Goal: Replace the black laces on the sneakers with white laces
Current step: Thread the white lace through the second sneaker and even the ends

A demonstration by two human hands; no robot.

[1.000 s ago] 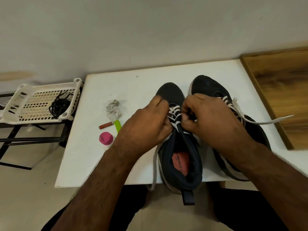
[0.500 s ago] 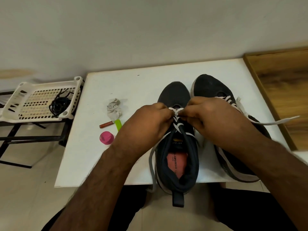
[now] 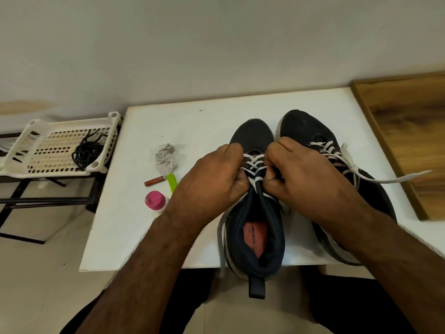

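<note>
Two dark sneakers stand side by side on the white table point(image 3: 192, 121). The left sneaker point(image 3: 255, 237) has a white lace point(image 3: 254, 162) crossed through its upper eyelets. My left hand point(image 3: 216, 174) and my right hand point(image 3: 301, 174) pinch that lace at the sneaker's throat, fingers curled on either side of the tongue. One loose end point(image 3: 220, 239) hangs down the left side over the table edge. The right sneaker point(image 3: 310, 131) is laced in white, with a long end point(image 3: 395, 179) trailing to the right. Black laces point(image 3: 86, 150) lie bundled in a white basket.
The white plastic basket point(image 3: 48, 169) sits on a dark rack left of the table. On the table lie a crumpled grey cloth point(image 3: 165, 157), a small red tube point(image 3: 155, 180), a green stick point(image 3: 172, 182) and a pink-capped bottle point(image 3: 155, 201). A wooden board point(image 3: 409, 131) borders the right.
Both hands have shifted slightly forward along the left sneaker's lacing and tightened on the white lace. The sneaker's heel has slid a little toward me over the table edge.
</note>
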